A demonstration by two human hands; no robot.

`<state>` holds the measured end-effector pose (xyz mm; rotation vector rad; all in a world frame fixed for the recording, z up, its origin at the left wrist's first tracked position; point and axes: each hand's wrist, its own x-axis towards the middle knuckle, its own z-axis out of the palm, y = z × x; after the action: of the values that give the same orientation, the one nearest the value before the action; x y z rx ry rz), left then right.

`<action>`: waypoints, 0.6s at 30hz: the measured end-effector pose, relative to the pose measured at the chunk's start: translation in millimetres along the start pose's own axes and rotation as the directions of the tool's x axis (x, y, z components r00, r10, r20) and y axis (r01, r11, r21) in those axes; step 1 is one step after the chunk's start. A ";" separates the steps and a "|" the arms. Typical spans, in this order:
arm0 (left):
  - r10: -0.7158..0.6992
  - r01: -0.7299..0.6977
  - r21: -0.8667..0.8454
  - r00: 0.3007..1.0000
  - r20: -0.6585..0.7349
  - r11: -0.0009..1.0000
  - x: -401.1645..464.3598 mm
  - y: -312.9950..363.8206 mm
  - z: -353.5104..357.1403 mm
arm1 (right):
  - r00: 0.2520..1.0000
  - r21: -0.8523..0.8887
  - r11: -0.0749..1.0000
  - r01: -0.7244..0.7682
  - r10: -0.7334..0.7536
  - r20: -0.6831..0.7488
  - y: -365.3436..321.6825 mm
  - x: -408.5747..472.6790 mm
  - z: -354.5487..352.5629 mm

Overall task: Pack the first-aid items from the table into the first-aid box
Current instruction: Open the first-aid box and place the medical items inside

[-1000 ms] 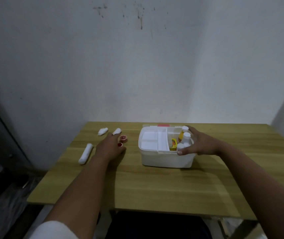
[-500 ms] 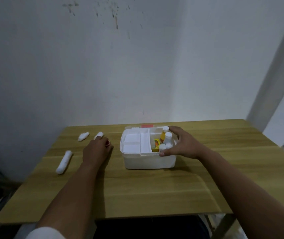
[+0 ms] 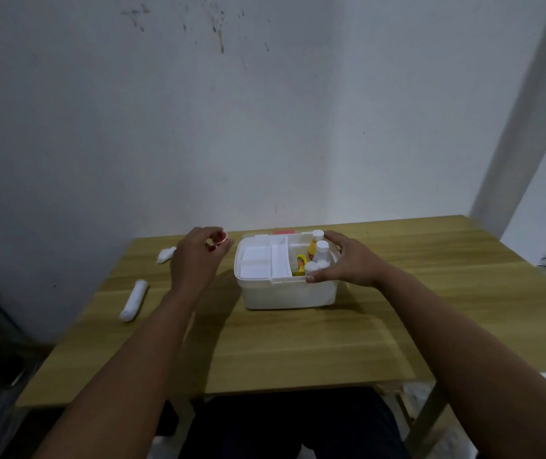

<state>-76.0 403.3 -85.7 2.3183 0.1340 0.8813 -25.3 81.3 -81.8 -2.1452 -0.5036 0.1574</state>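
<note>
Long white gauze roll (image 3: 134, 301), left-ctr of frame: flat on tabletop (image 3: 298, 352), untouched. Left hand (image 3: 195, 260): fingers curled, pinching small red-white round item (image 3: 220, 239), just left of white plastic first-aid box (image 3: 285, 293); drop-in prob. a short move right. Right hand (image 3: 347, 265): grips box's right rim.

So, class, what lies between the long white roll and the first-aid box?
Head view: only the person's left arm crosses that stretch, over otherwise bare table.

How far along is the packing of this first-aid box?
Done: bottles and a yellow packet sit in the first-aid box, which the right hand holds. In hand: the left hand pinches a small red-and-white item. Left: a long white roll and a smaller white roll on the table.
</note>
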 end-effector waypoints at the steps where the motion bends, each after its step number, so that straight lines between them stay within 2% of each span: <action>1: 0.039 -0.039 -0.048 0.999 0.002 0.998 0.3 13.3 1.9 | 1.000 -0.004 1.000 -0.009 0.009 -0.002 -0.6 -0.8 0.1; 5: 0.135 -0.126 -0.111 0.988 0.071 0.986 -7.6 49.7 13.8 | 0.999 -0.021 0.999 -0.046 0.045 -0.010 -0.7 -2.3 -0.7; 9: 0.161 -0.172 0.035 0.965 0.205 0.985 -18.6 52.1 20.4 | 0.999 -0.022 0.999 -0.043 0.043 -0.002 0.1 -1.9 0.2; 13: 0.219 -0.259 0.141 0.943 0.250 0.955 -23.9 53.5 20.0 | 1.000 -0.023 0.999 -0.028 0.027 -0.012 -1.2 -2.9 -0.6; 18: 0.275 -0.335 0.181 0.916 0.291 0.925 -27.1 54.7 16.7 | 1.000 -0.020 1.000 -0.020 0.020 -0.010 -2.4 -2.2 0.7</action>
<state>-93.3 342.9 -77.3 2.6977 -0.2646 0.7262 -28.2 82.1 -80.4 -2.1700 -0.4802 0.1535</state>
